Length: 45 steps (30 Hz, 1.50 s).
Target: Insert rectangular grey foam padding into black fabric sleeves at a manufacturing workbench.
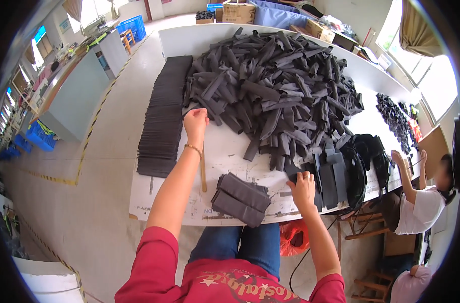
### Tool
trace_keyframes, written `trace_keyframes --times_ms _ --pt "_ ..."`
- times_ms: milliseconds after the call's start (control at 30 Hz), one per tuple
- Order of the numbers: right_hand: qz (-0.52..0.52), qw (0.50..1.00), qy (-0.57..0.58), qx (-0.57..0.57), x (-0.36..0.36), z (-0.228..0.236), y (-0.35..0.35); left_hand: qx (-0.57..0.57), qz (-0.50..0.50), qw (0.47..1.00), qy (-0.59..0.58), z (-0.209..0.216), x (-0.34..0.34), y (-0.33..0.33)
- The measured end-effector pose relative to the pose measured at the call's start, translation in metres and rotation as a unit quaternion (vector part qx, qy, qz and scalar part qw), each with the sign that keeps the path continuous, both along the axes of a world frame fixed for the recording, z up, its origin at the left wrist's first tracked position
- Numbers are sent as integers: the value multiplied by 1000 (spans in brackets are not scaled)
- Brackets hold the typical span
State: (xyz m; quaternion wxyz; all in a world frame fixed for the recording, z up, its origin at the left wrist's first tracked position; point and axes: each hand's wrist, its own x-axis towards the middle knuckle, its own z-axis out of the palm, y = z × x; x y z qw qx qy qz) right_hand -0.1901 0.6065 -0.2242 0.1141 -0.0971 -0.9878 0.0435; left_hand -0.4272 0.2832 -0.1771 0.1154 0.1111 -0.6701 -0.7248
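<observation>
We sit at a white table with a big heap of dark fabric strips spread across its far half. Our left hand reaches out to the near-left edge of the heap, fingers curled down at a strip end; whether it has pinched one, we cannot tell. Our right hand lies flat, fingers spread, on a dark piece at the heap's near-right edge, just beside some upright folded pieces. Between our arms rests a small stack of folded pieces, near the table's front edge. A long neat row of flat pieces runs along the left side. A thin wooden stick lies beside our left forearm. The strips look light, soft and limp, so we judge an end or a fold the best place to grip them. Another person works at the far right
</observation>
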Motion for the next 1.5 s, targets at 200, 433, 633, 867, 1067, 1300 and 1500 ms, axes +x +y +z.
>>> trace_keyframes --times_ms 200,433,633,867,1067,1300,1500 --pt "29 993 -80 80 1 9 -5 -225 209 940 150 16 -51 34" --pt "48 969 -89 226 3 3 -17 -476 114 853 178 8 -101 19" --pt "44 972 -99 207 14 4 -19 -274 21 952 131 14 -59 30" --pt "114 966 165 -166 32 34 11 126 -175 976 -31 24 41 17" --pt "105 854 108 -497 44 71 -12 326 -232 912 -89 32 126 29" --pt "188 911 126 -345 61 115 -79 444 -257 844 -155 36 171 44" --pt "199 900 156 -354 74 125 -91 421 -286 854 -113 48 183 40"
